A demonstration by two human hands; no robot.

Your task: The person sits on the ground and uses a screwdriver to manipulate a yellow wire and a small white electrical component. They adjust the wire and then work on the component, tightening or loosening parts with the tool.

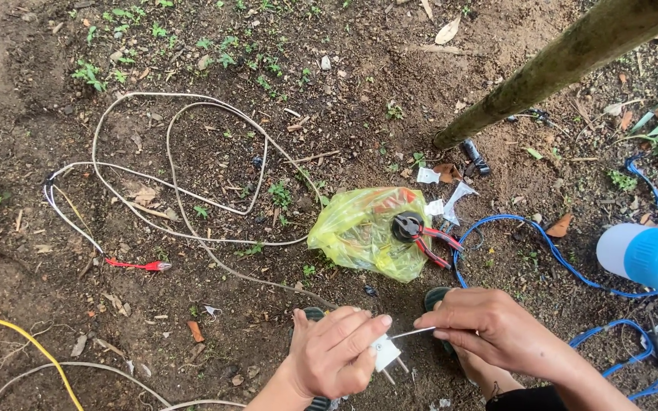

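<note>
Both hands are working low in the view, just below the yellow plastic bag (363, 228) that I am taking as my landmark on the bare soil. My left hand (336, 354) is closing its fingers around a small white plug (387, 355), whose two metal pins are pointing down and to the right. My right hand (489, 327) is pinching a thin metal tool (413, 332), and its tip is meeting the plug's top, so the two hands are sitting close together, joined through plug and tool. On top of the bag a black round socket piece (406, 226) is lying beside red-handled pliers (436, 247). Left of the bag, a pale cable (173, 164) is looping widely across the dirt, and a red-handled tester (142, 266) is resting further left and below. Right of the bag, a blue wire (550, 247) is curling toward a blue and white bulb (645, 255). Above and right of the bag, a mossy pole (565, 61) is slanting out of the ground.
</note>
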